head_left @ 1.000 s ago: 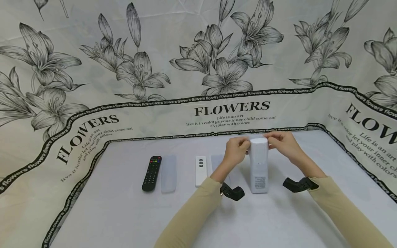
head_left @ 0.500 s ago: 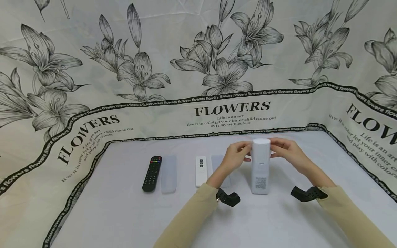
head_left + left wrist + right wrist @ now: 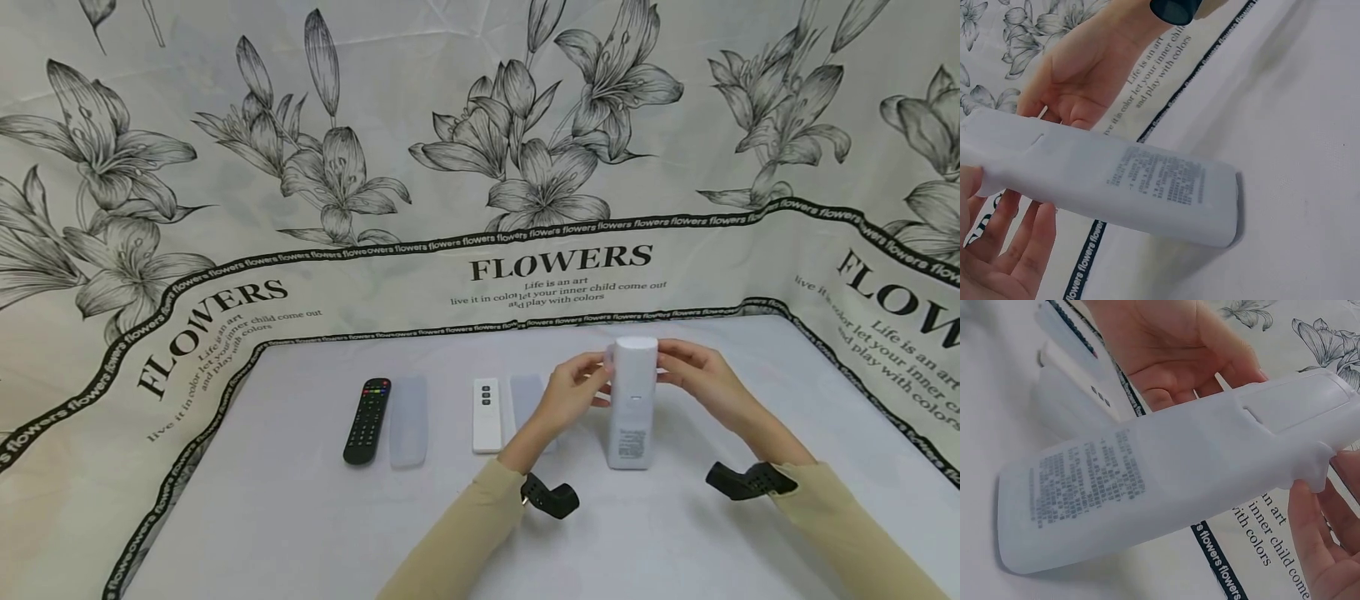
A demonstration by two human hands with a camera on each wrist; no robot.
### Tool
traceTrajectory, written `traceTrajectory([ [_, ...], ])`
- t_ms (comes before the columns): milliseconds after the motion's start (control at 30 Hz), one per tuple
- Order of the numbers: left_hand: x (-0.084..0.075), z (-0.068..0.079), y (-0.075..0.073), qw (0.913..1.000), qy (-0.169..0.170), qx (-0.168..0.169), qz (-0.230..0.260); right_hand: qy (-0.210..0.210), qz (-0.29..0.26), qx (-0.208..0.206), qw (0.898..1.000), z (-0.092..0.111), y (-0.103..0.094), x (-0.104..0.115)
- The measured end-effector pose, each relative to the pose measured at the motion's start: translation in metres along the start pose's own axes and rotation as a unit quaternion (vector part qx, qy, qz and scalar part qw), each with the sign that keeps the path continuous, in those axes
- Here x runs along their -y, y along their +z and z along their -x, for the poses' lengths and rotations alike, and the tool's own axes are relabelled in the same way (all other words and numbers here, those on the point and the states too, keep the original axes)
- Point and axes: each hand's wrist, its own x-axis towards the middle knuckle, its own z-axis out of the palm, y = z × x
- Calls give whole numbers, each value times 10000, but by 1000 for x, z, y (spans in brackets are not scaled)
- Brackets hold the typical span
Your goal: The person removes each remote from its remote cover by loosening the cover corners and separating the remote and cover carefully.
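Observation:
A white remote control (image 3: pixel 634 412) stands upright on the table, its back towards the head camera. Fine print and a battery-cover notch show on that back. A translucent sleeve (image 3: pixel 1072 531) wraps the remote; a loose bit of its rim sticks out near the top in the right wrist view. My left hand (image 3: pixel 568 392) pinches the upper left edge, with its other fingers behind. On the opposite side my right hand (image 3: pixel 708 379) pinches the upper right edge between thumb and fingers. The remote's front is hidden.
To the left lie a black remote (image 3: pixel 367 421), a flat translucent sleeve (image 3: pixel 408 421), a slim white remote (image 3: pixel 487 417) and another translucent sleeve (image 3: pixel 525 392), partly behind my left hand. A flower-printed cloth (image 3: pixel 562 300) rises behind the white table (image 3: pixel 300 517).
Both hands have slid down from the top of the white remote to its upper sides. The remote has shifted slightly right; the things on the left have stayed put.

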Motion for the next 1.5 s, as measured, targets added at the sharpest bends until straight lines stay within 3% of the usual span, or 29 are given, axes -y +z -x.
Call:
traceTrajectory([
  [267, -4, -3, 5, 9976, 407, -532, -160, -298, -290, -169, 9990, -5, 3, 4],
  [400, -1, -2, 5, 9972, 321, -668, -103, -243, -365, -137, 9989, -4, 4, 4],
  [600, 3, 6, 6, 9975, 261, -648, -67, 194, -172, 236, 9994, 2, 1, 2],
  [767, 6, 11, 9, 9955, 288, -829, -343, 405, 85, 122, 9991, 9, 1, -4],
  [967, 5, 12, 13, 9913, 353, -1218, -357, 303, 506, 10, 9983, 14, 6, -8],
  [1233, 2, 11, 15, 9879, 240, -1492, -347, 324, 828, -206, 9958, 14, 9, -5],
  [1500, 4, 6, 20, 9855, 81, -1686, -178, 148, 279, -202, 9993, 13, 6, -9],
])
